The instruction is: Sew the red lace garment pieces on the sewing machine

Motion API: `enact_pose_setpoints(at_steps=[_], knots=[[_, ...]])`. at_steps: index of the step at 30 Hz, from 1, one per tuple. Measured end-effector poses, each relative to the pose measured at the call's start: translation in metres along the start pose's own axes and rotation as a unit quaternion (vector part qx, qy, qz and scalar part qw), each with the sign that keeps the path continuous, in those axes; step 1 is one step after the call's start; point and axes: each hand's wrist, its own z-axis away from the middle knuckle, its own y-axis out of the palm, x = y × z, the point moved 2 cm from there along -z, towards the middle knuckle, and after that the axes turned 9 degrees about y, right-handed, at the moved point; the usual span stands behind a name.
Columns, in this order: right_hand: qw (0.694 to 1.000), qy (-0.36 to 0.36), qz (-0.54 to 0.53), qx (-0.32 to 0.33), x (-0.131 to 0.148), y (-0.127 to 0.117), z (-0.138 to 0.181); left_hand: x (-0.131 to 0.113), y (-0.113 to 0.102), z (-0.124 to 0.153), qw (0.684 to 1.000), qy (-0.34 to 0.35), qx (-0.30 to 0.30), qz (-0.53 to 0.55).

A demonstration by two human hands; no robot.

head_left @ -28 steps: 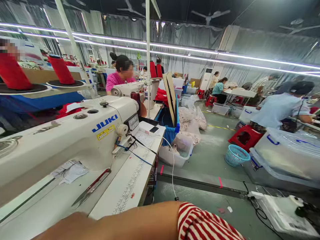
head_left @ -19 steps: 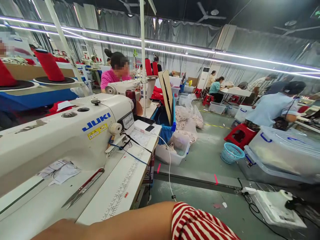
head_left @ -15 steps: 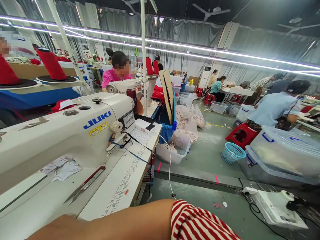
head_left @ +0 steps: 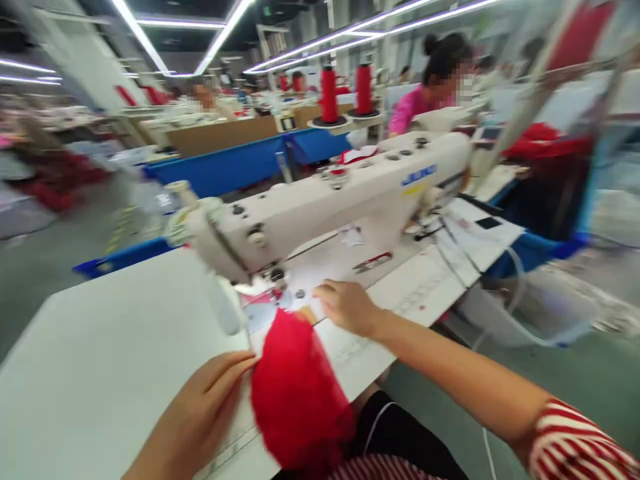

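A piece of red fabric (head_left: 296,393) lies over the near edge of the white sewing table (head_left: 100,360), running up toward the needle of a white sewing machine (head_left: 325,200). My left hand (head_left: 200,413) rests at the fabric's left edge, fingers together against it. My right hand (head_left: 347,307) lies palm down on the table just right of the needle, knuckles curled, at the fabric's far end. The picture is smeared by motion, so the exact grip is unclear. Red-handled scissors (head_left: 373,262) lie under the machine's arm.
Red thread cones (head_left: 329,93) stand on a stand behind the machine. A person in pink (head_left: 440,80) sits at the station beyond. A blue bin (head_left: 540,220) sits to the right of the table; a blue partition (head_left: 225,167) runs behind.
The view swung left and down from the aisle to the machine's needle end. Both my hands and the red fabric came into view; before, only my right forearm showed.
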Motion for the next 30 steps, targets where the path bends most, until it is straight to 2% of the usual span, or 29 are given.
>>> enact_pose_setpoints(at_steps=[3,7,12,15,20,26,30], knots=[[0.998,-0.053,-0.026,-0.014,0.000,0.011,0.002,-0.021,-0.015,-0.006,0.999,-0.046,0.024,-0.011],[0.988,-0.145,-0.046,0.010,0.005,0.007,0.006,-0.030,-0.018,-0.008,0.996,-0.082,0.029,0.001],[0.972,-0.231,-0.009,0.040,0.022,0.000,0.001,-0.037,-0.016,-0.022,0.997,-0.072,0.021,0.019],[0.971,-0.232,-0.056,0.011,0.027,0.005,-0.003,-0.035,-0.011,-0.041,0.996,-0.080,0.034,0.027],[0.961,-0.241,-0.133,-0.032,0.023,0.016,0.002,-0.028,0.004,-0.059,0.991,-0.093,0.095,-0.007],[0.959,-0.259,-0.113,-0.002,0.020,0.018,0.005,-0.025,0.017,-0.051,0.995,-0.055,0.052,-0.064],[0.964,-0.248,-0.092,0.004,0.021,0.020,0.004,-0.026,0.018,-0.048,0.994,-0.042,0.057,-0.078]])
